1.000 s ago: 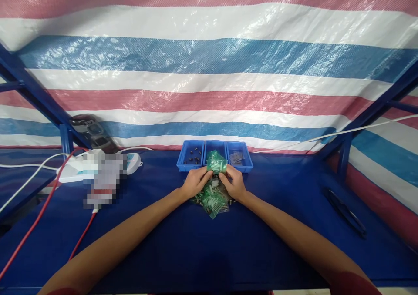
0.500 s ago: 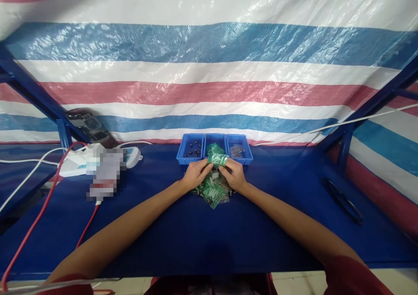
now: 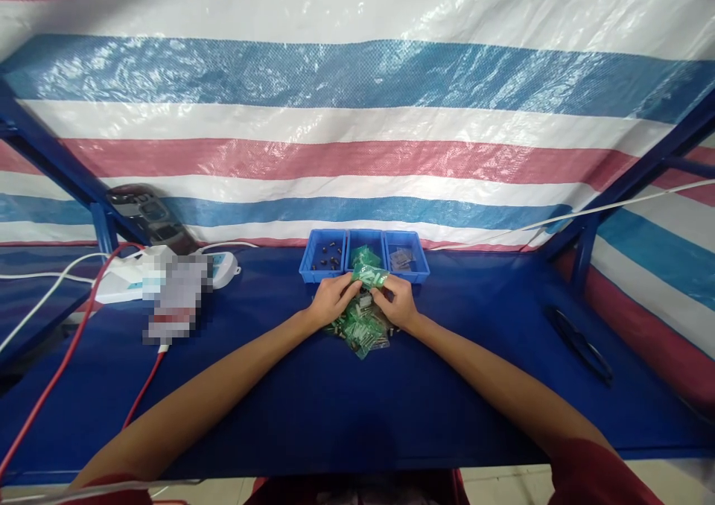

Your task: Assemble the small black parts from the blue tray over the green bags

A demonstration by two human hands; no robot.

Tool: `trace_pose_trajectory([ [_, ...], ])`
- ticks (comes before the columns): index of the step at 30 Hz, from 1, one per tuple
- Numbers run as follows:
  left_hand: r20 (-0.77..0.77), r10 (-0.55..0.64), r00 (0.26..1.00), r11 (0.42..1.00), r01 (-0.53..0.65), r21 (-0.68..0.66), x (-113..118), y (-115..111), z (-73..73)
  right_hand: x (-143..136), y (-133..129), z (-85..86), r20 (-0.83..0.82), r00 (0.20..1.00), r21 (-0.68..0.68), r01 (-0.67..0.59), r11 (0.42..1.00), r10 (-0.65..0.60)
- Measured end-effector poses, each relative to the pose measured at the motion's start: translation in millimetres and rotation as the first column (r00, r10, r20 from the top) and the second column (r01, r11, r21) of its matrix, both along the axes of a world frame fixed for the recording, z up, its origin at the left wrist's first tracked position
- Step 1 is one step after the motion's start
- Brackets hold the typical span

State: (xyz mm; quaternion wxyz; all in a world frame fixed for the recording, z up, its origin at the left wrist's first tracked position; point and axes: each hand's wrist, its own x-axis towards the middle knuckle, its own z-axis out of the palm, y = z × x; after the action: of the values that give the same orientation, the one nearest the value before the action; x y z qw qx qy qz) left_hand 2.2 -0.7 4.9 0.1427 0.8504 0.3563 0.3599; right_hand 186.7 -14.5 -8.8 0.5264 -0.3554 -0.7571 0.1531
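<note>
Between my two hands is a small green-tinted plastic bag point(image 3: 369, 275), with pale pieces inside. My left hand point(image 3: 331, 299) pinches its left edge between thumb and fingers. On the other side, my right hand point(image 3: 398, 301) grips the right edge the same way. Below the hands, a pile of green and clear bags and small metal parts point(image 3: 363, 329) lies on the blue table point(image 3: 357, 408). Just beyond stand three blue bins: the left bin point(image 3: 308, 258) holds small dark parts, the middle bin point(image 3: 366, 237) green bags, the right bin point(image 3: 423, 264) clear bags.
At the left lie a white power strip point(image 3: 226, 270), a blurred-out device point(image 3: 177, 296) and a red cable point(image 3: 70, 352). A dark bulky object point(image 3: 150, 214) leans behind them. Black glasses point(image 3: 581, 345) lie at the right. A striped sheet point(image 3: 357, 125) hangs behind the table.
The view has shifted slightly. Both hands keep hold of the green bag, which now tilts a little more between them. The pile and the bins are unchanged.
</note>
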Motion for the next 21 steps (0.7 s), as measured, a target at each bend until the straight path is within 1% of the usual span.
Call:
trace_pose_trajectory([
  [6, -0.02, -0.036, 0.999, 0.999, 0.037, 0.038, -0.9, -0.7, 0.1, -1.5, 1.1, -3.0, -0.006, 1.0, 0.015, 0.021, 1.0, -0.021],
  [11, -0.038, -0.024, 0.999, 0.998, 0.026, 0.053, -1.6, 0.0, -1.7, -1.6, 0.4, -2.2, 0.032, 0.999, 0.022, -0.004, 1.0, 0.003],
  [16, -0.052, -0.034, 0.998, 0.996, 0.038, 0.085, -1.3, 0.2, -4.6, -0.3, 1.1, -1.7, 0.032, 0.999, 0.003, 0.007, 1.0, -0.007],
  [21, -0.037, -0.053, 0.998, 0.997, 0.055, 0.057, -1.1, 0.0, -4.6, 1.3, 2.6, -3.1, 0.031, 1.0, -0.015, 0.002, 1.0, -0.001],
])
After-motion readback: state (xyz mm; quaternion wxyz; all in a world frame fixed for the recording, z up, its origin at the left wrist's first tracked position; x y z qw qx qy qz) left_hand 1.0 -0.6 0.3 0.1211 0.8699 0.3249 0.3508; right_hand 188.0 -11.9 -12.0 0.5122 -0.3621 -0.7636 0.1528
